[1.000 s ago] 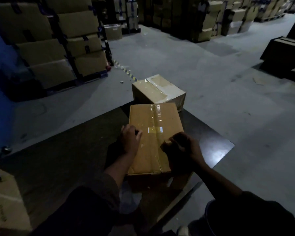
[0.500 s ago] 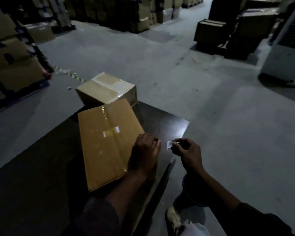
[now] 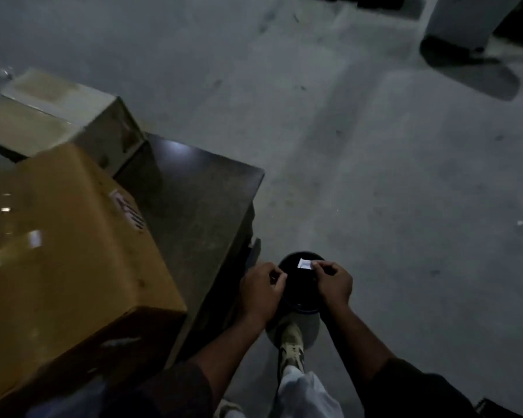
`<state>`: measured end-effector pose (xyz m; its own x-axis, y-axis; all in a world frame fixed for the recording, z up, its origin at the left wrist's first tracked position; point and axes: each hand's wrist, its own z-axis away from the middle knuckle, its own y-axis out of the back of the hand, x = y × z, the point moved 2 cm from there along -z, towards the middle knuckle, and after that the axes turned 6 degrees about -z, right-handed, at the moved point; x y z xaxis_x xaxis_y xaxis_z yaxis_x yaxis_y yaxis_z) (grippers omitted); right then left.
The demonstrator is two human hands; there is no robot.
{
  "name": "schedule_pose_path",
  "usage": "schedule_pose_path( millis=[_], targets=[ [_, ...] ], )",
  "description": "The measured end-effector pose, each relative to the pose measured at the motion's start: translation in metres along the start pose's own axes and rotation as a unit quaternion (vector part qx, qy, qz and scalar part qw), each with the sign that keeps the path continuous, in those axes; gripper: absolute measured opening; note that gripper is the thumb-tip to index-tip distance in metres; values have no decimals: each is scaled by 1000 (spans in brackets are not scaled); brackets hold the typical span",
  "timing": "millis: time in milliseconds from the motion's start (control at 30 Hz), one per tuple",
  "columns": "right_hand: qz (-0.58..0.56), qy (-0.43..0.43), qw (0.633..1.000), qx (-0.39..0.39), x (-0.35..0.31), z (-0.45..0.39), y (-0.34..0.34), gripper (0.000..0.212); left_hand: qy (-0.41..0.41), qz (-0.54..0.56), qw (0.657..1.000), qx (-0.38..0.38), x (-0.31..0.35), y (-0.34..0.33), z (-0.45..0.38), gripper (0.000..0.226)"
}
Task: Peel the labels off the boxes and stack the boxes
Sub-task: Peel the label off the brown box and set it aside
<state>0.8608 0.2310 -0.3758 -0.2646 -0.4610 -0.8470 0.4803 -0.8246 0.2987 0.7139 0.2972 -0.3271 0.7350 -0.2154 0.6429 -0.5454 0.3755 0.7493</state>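
A brown taped cardboard box lies on the dark table at the left, with a small label remnant near its far right edge. Behind it a paler box sits past the table's far edge. My right hand pinches a small white peeled label over the open mouth of a dark round bin on the floor beside the table. My left hand hovers at the bin's left rim, fingers curled, thumb and fingertips together; whether it holds a scrap is unclear.
Grey concrete floor spreads to the right and ahead. A pale upright object with a dark base stands at the top right. My shoe and light trouser leg are just below the bin.
My view has swung down and right to the bin. Both hands have left the box; the right hand carried the peeled label from the table's edge to above the bin.
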Motion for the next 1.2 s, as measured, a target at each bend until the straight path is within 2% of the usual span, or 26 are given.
schedule_pose_path(
  millis=[67,133,267,400,467,567,667,800,933,1067,1200],
  targets=[
    [2,-32,999,21,29,-37,-1,5,57,21,998,-33,-6,-45,-21,12],
    [14,-68,996,48,59,-69,-2,11,120,49,990,-56,-21,-93,-41,14],
    [44,-127,987,89,136,-128,-7,4,237,106,960,-100,-63,-193,-73,11],
    [70,-176,978,93,208,-178,-22,4,263,104,948,-146,-99,-264,-88,3],
    [85,-187,975,82,237,-199,-31,7,262,86,947,-165,-112,-289,-95,13],
    [101,-181,976,64,267,-224,-49,10,257,81,949,-164,-125,-314,-105,12],
    [114,-174,977,52,277,-238,-63,3,257,78,950,-162,-134,-331,-113,10],
    [117,-184,975,40,291,-252,-73,10,240,79,954,-163,-137,-343,-122,15],
    [118,-175,977,34,290,-251,-73,6,249,79,953,-151,-138,-341,-123,14],
    [73,-119,990,-4,244,-228,-76,8,252,93,956,-115,-121,-314,-123,13],
    [27,-21,998,-51,150,-184,-83,11,223,147,962,-56,-77,-262,-130,17]
  ],
)
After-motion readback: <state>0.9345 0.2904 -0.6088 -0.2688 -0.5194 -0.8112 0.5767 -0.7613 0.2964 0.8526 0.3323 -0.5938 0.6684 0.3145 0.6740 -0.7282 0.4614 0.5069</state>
